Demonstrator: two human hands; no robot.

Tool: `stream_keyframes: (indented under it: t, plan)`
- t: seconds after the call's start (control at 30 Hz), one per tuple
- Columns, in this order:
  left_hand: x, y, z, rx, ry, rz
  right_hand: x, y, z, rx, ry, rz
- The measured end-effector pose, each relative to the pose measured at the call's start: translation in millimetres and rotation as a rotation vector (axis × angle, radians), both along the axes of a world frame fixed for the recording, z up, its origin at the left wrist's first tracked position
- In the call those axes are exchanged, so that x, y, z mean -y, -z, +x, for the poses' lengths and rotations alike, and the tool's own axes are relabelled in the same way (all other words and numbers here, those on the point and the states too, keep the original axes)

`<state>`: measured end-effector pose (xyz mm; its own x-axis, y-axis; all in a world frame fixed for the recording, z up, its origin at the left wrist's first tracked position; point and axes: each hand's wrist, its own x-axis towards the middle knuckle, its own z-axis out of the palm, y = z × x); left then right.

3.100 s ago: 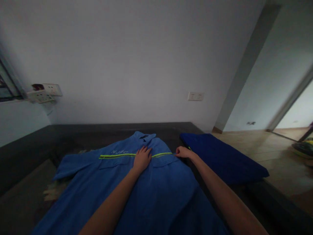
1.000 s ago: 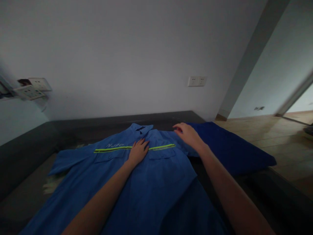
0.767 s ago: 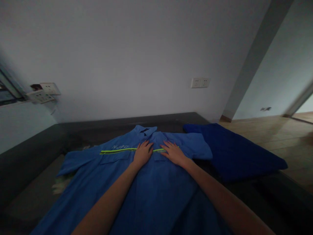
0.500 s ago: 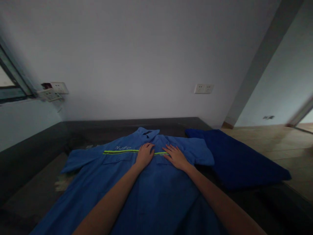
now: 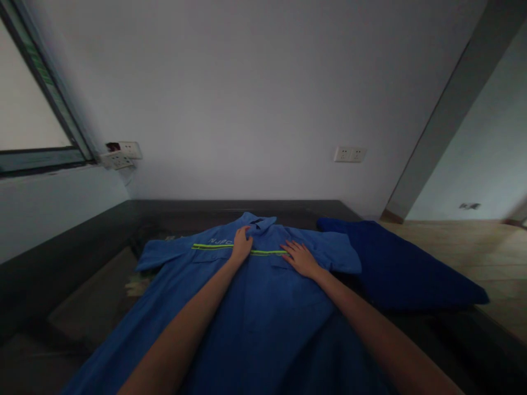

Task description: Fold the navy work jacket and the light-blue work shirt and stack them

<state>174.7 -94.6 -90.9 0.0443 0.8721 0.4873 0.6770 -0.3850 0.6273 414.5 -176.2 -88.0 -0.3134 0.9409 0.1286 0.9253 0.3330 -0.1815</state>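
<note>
A blue short-sleeved work shirt point(image 5: 263, 307) lies spread out, its collar at the far end. A yellow-green stripe and white letters cross its chest. On the cloth just below the collar rests my left hand point(image 5: 242, 245), its thumb apart from the fingers and no cloth visibly pinched. My right hand point(image 5: 302, 259) lies flat over the stripe on the right chest, by the pocket flap, fingers spread. The lower part of the shirt runs under both forearms and out of the near edge of view.
The shirt lies on a dark surface with a raised dark rim point(image 5: 230, 206) against the wall. To the right is a dark blue folded cloth or pad point(image 5: 407, 271). Wall sockets point(image 5: 349, 154) sit above, and a window point(image 5: 37, 93) is at left. Tiled floor shows at right.
My left hand has slid up from the stripe toward the collar. The right hand stays on the right chest. The view has turned slightly left.
</note>
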Motion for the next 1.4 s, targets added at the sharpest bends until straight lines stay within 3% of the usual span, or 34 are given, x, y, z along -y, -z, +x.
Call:
stream_keyframes:
  t: [0.2, 0.3, 0.4, 0.53, 0.67, 0.93, 1.1, 1.23, 1.4]
  plan:
    - [-20.4, -19.9, -29.2, -0.125, 0.059, -0.021, -21.8, -40.4, -15.6, -0.03, -0.04, 0.099]
    - [-39.7, -28.8, -38.3, -0.19, 0.056, -0.035, -49.2, -64.4, -38.3, -0.141, 0.025, 0.143]
    - [-58.7, -33.0, -38.6, -0.261, 0.058, -0.04, -82.2, -75.1, -61.7, -0.249, 0.144, 0.163]
    - [-76.6, -32.1, -28.3, -0.365, 0.068, -0.047, -118.3, -64.8, -77.9, -0.306, 0.303, 0.173]
    - [-91.5, -29.2, -15.1, -0.462, 0.079, -0.061, -134.2, -42.9, -77.6, -0.315, 0.419, 0.209]
    - [-121.8, -29.4, 4.2, -0.563, 0.09, -0.155, -139.6, -23.0, -73.1, -0.289, 0.347, 0.118]
    - [-110.6, -34.3, -5.1, -0.473, -0.037, -0.117, -139.3, -27.3, -68.5, -0.311, 0.4, 0.043]
    - [-89.8, -35.9, -31.9, -0.344, -0.138, -0.131, -136.9, -37.8, -62.4, -0.404, 0.494, 0.111]
    - [-66.8, -29.9, -63.3, -0.148, -0.211, -0.176, -142.1, -47.5, -51.2, -0.541, 0.457, 0.144]
